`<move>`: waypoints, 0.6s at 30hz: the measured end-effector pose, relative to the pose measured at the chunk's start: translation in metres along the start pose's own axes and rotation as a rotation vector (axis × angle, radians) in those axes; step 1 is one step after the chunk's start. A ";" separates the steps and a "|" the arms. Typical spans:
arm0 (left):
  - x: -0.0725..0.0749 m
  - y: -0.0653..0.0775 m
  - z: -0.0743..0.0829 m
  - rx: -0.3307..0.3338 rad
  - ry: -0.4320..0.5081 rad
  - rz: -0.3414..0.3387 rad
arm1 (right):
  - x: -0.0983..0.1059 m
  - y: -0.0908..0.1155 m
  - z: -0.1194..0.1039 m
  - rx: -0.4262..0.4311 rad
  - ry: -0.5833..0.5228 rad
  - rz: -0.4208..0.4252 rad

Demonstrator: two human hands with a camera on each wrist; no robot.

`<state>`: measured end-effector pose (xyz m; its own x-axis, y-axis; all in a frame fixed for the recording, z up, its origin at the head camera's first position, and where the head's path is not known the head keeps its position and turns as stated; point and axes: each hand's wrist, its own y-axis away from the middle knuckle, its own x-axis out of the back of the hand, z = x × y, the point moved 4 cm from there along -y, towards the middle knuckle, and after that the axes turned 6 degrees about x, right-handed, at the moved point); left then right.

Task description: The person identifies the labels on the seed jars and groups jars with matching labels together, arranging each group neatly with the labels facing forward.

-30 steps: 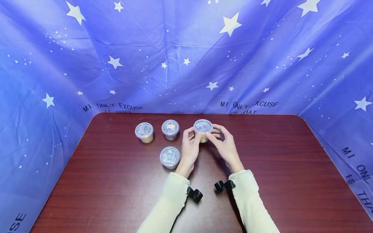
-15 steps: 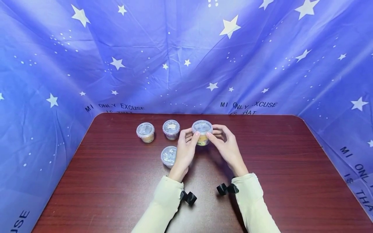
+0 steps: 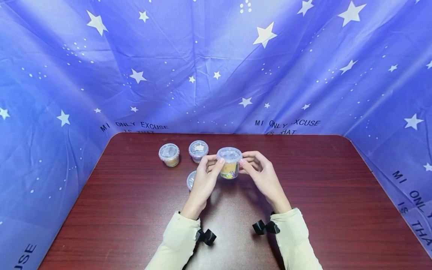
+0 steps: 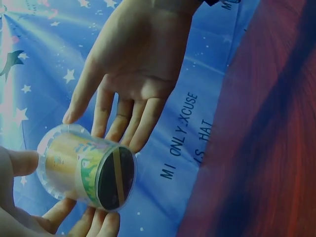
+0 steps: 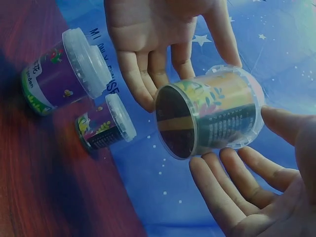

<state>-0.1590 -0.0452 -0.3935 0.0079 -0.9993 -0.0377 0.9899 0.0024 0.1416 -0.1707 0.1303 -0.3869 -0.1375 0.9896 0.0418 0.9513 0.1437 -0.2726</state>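
Above the desk [image 3: 303,195] middle, both hands pinch one lidded cup [image 3: 229,163] by its rim: left hand [image 3: 204,183], right hand [image 3: 264,179]. Three cups sit toward far-left edge.

the blue star cloth [image 3: 216,75] says "MI ONLY EXCUSE IS THAT" in a few spots; cup [image 5: 212,116] label print's too tiny to read

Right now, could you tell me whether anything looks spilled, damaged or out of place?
Nothing stands out. The lidded cup is held upright above the table between the left hand and right hand; the other cups stand closed.
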 end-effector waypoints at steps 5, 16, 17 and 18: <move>0.006 0.004 -0.006 -0.003 0.010 -0.030 | -0.006 0.004 0.003 -0.020 0.051 -0.038; 0.013 0.011 -0.012 -0.008 -0.020 -0.051 | -0.015 0.013 0.006 -0.060 0.120 -0.155; 0.014 0.012 -0.012 -0.004 -0.019 -0.052 | -0.016 0.013 0.006 -0.043 0.119 -0.153; 0.014 0.012 -0.013 -0.003 -0.020 -0.056 | -0.017 0.014 0.006 -0.027 0.119 -0.144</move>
<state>-0.1453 -0.0589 -0.4051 -0.0499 -0.9984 -0.0259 0.9891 -0.0530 0.1371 -0.1570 0.1158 -0.3966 -0.2411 0.9512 0.1924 0.9313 0.2825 -0.2297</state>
